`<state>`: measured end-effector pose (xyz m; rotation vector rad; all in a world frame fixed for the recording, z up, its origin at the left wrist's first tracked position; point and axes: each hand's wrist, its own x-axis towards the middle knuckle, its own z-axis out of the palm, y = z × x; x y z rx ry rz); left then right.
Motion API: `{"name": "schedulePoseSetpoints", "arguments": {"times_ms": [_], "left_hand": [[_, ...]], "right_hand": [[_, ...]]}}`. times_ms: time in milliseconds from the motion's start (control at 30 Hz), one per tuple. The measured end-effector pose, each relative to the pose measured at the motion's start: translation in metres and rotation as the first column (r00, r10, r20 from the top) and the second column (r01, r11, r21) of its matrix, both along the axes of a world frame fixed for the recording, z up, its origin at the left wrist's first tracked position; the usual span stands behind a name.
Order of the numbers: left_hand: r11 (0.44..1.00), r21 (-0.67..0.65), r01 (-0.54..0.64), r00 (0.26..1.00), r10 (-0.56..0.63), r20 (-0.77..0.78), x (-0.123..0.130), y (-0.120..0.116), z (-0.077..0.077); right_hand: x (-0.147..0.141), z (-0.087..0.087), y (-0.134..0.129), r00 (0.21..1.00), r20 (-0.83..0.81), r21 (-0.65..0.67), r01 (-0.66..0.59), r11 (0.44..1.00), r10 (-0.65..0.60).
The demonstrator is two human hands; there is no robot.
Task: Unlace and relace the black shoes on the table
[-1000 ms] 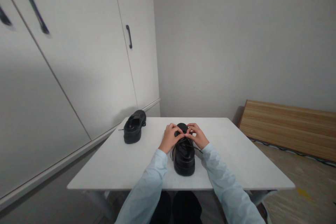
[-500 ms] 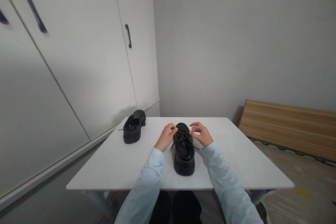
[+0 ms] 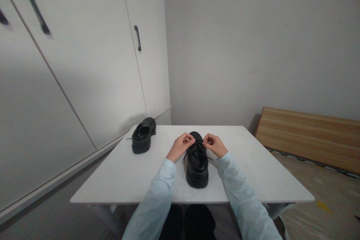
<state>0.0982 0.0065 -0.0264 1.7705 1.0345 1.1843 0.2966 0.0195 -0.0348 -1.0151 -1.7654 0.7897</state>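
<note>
A black lace-up shoe (image 3: 197, 174) stands on the white table in front of me, heel towards me and toe pointing away. Its shoelace (image 3: 198, 150) crosses over the opening, with loose ends hanging at both sides. At the upper left of the shoe, my left hand (image 3: 181, 145) pinches the lace between thumb and fingers. My right hand (image 3: 214, 144) is closed in a pinch on the lace from the other side. The exact bit of lace in each pinch is too small to see clearly.
A second black shoe (image 3: 142, 138) stands at the table's back left. The white table (image 3: 118, 183) reaches towards white cabinet doors (image 3: 84, 63) on the left and a grey wall (image 3: 253, 45) behind. A wood-grain board (image 3: 309, 135) leans at the right.
My left hand has moved a little right over the shoe's front. My right hand's fingers, more spread before, have curled in. The shoe has stayed in place.
</note>
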Motion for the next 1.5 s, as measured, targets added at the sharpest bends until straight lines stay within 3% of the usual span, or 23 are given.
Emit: {"name": "schedulePoseSetpoints", "arguments": {"times_ms": [133,300,567,700,1133,1367,1500], "left_hand": [[0.998,0.051,-0.031,0.995,0.036,-0.093,0.004,-0.003,0.002],[0.998,0.047,-0.052,0.993,0.056,-0.1,0.008,-0.003,0.0],[0.991,0.081,-0.106,0.986,0.116,-0.122,0.013,-0.001,-0.004],[0.988,0.102,-0.116,0.983,0.129,-0.13,0.014,0.001,-0.006],[0.957,0.258,-0.135,0.976,0.173,-0.129,0.013,0.005,-0.01],[0.944,0.274,-0.183,0.969,0.221,-0.114,0.011,0.006,-0.011],[0.957,0.214,-0.196,0.974,0.215,-0.07,0.011,0.008,-0.014]], "right_hand": [[-0.006,0.002,-0.002,1.0,-0.028,-0.014,-0.003,1.0,0.003],[-0.014,0.001,-0.004,0.999,-0.047,-0.047,0.013,0.999,-0.015],[-0.019,-0.005,0.001,0.996,0.033,0.066,0.077,0.995,-0.079],[-0.019,-0.007,0.003,0.995,0.073,0.137,0.053,0.989,-0.064],[-0.017,-0.004,0.001,0.999,-0.04,0.147,0.018,0.989,-0.012],[-0.015,-0.001,-0.001,0.995,-0.1,0.126,0.034,0.991,-0.022],[-0.013,-0.002,0.0,0.991,-0.132,0.086,0.043,0.995,-0.032]]}}
